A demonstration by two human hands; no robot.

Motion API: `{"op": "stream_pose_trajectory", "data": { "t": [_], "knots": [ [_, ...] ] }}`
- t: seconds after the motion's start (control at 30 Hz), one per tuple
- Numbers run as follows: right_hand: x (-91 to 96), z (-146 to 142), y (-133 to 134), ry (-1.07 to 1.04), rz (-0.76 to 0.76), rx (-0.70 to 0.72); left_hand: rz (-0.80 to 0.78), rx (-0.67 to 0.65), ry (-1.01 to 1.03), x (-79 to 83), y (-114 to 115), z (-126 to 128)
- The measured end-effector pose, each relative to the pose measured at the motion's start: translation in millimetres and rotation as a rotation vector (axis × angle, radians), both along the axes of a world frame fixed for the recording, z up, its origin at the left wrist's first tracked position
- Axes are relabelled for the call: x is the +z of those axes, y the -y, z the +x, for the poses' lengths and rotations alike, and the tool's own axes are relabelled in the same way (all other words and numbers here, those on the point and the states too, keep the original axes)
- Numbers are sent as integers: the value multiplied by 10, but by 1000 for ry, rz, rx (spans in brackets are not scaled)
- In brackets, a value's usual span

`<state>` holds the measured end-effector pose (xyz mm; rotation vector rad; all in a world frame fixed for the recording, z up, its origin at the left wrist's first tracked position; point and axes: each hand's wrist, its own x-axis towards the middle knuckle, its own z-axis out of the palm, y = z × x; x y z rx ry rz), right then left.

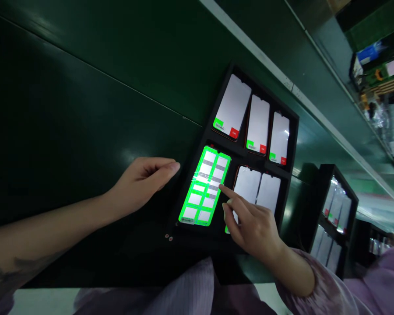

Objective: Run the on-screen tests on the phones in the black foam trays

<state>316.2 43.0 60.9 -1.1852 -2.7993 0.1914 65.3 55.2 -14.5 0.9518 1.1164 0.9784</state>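
A black tray [264, 94] on the dark green belt [85, 109] holds several lit phones. The phone [204, 187] in its near left slot shows a grid of grey boxes with green borders. My right hand [251, 221] has its index finger stretched out, the tip touching that phone's right edge, the other fingers curled. My left hand [144, 180] rests on the belt just left of the tray, fingers loosely bent together, holding nothing. Three phones [258, 122] in the far row show white screens with green and red corner marks. Two white-screened phones [259, 190] lie beside my right hand.
A second black tray [331, 210] with lit phones stands to the right on the belt. A white rail [282, 76] runs along the belt's far side, with equipment [377, 70] beyond it. My purple sleeves [348, 288] fill the lower edge.
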Motion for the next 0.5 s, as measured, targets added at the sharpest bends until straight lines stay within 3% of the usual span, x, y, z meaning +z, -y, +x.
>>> {"op": "stream_pose_trajectory", "data": {
  "t": [0.5],
  "knots": [
    [-157, -326, -297, 5, 25, 149, 34, -26, 0, 53, -32, 7]
  ]
}}
